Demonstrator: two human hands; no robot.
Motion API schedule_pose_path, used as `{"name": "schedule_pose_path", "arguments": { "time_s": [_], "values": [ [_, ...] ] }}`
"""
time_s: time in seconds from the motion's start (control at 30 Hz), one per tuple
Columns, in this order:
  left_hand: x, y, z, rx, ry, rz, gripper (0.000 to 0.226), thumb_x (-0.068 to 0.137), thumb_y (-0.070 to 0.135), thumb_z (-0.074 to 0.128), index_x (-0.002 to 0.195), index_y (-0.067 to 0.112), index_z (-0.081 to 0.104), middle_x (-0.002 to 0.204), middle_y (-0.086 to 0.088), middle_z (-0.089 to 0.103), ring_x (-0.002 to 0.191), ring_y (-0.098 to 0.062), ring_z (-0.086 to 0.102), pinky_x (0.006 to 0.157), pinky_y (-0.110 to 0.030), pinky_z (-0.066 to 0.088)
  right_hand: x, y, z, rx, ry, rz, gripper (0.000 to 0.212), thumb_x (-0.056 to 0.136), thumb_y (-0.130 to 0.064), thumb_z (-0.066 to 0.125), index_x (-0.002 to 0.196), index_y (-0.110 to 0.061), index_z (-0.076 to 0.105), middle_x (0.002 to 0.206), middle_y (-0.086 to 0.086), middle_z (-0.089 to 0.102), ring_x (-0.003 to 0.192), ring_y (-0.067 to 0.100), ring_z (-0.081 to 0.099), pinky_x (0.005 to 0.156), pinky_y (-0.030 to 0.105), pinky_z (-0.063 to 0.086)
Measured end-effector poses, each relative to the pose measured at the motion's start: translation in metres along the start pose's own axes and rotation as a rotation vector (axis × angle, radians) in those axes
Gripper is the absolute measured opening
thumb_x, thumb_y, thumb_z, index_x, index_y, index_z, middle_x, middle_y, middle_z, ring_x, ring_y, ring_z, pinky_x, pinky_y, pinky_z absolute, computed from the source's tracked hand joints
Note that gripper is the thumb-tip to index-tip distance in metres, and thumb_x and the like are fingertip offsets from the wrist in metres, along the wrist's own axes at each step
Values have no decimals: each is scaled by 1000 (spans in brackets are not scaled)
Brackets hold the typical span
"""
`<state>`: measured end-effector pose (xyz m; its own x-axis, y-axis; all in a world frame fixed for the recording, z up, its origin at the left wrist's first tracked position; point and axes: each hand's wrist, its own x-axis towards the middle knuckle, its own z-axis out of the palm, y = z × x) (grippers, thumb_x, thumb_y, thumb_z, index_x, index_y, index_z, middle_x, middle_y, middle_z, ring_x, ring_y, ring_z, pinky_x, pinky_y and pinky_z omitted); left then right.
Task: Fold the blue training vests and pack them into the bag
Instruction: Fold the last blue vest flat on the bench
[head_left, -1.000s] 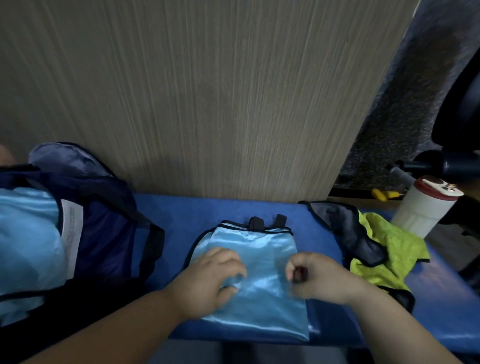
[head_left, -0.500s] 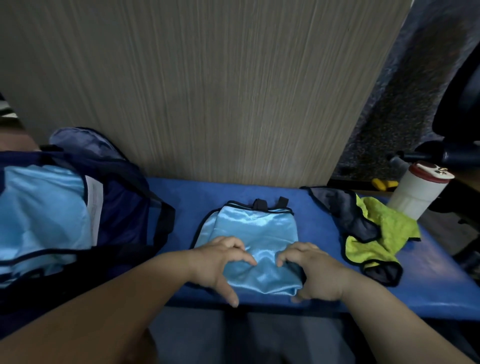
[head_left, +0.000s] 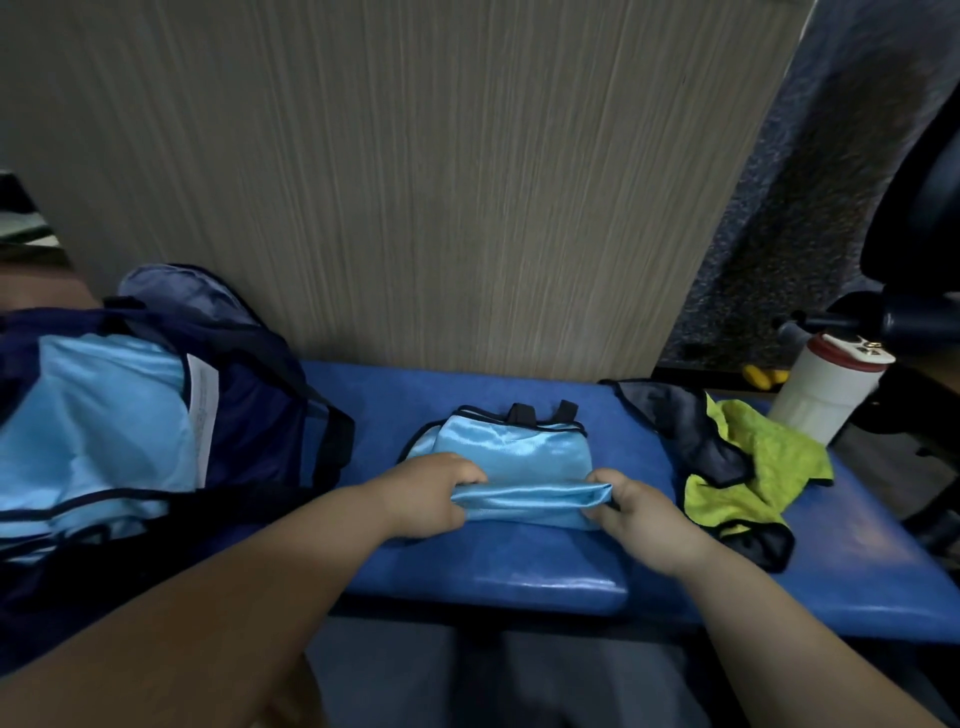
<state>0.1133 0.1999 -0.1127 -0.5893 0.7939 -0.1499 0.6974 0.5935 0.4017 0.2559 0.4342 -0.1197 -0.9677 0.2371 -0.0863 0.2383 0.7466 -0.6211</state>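
Satin-blue and shiny, the blue vest (head_left: 511, 467) lies in the middle of the padded table (head_left: 519, 566), reduced to a compact packet with two black tabs showing at its far edge. Its near edge is raised and doubled toward the far side. The left hand (head_left: 421, 496) holds the left end of that fold, its grip curled round the cloth. The right hand (head_left: 641, 512) holds the right end, its grip pinching the corner between thumb and fingers.

At the table's left end the dark bag (head_left: 270, 405) stands open. Light blue fabric of the same kind, the packed vest (head_left: 88, 415), fills its mouth, beside a white label (head_left: 202, 410), so at least one vest appears to be stowed.

By my judgement this vest is on one of its last folds. What is left is to lay the fold flat, carry the packet over and put it in the bag.

On the right lies a crumpled yellow-green cloth (head_left: 753, 467) with dark trim, just beside a white bottle (head_left: 826, 387). It is not blue, so it seems to fall outside the task. No other loose blue vest shows.
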Motion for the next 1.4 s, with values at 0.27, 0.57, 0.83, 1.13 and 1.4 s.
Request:
{"name": "schedule_pose_path", "arguments": {
  "time_s": [0.27, 0.57, 0.83, 1.13, 1.4],
  "values": [
    [1, 1, -27, -250, -46, -159, 32, 91, 27, 60, 121, 36, 51, 113, 4, 62, 96, -17, 62, 83, -35, 53, 6, 10, -10, 243, -14, 87, 12, 97, -26, 60, 107, -33, 61, 102, -10, 71, 96, 10, 66, 82, 29, 52],
    [15, 0, -16, -73, 14, -215, 20, 93, 39, 59, 109, 29, 54, 103, 5, 60, 92, -14, 59, 80, -31, 50, 10, 2, -8, 52, 74, 127, 15, 99, -33, 54, 113, -30, 56, 103, -6, 68, 96, 12, 63, 82, 28, 49],
    [14, 7, 11, 440, 655, 22, 53, 61, 16, 79, 110, 27, 62, 107, 6, 57, 102, -20, 46, 83, -36, 32, 19, -3, 5, -217, 315, 207, 32, 93, -44, 56, 117, -24, 48, 89, -7, 59, 82, 18, 54, 65, 32, 41],
    [9, 25, 47, 326, 359, 104, 45, 93, 39, 26, 122, 24, 57, 121, 5, 55, 113, -20, 51, 97, -34, 41, 28, -20, 17, -412, 285, -344, 50, 83, -5, 59, 126, -29, 63, 134, -9, 58, 129, 18, 50, 106, 38, 35],
    [3, 3, 47, 261, 215, 88, 73, 84, 55, -1, 152, 39, 21, 162, 16, 7, 148, -7, 0, 116, -26, -10, 35, -35, 21, -456, -6, -66, 68, 94, -45, 51, 153, -36, 18, 153, -6, 38, 136, 22, 36, 112, 34, 29]
  ]
}}
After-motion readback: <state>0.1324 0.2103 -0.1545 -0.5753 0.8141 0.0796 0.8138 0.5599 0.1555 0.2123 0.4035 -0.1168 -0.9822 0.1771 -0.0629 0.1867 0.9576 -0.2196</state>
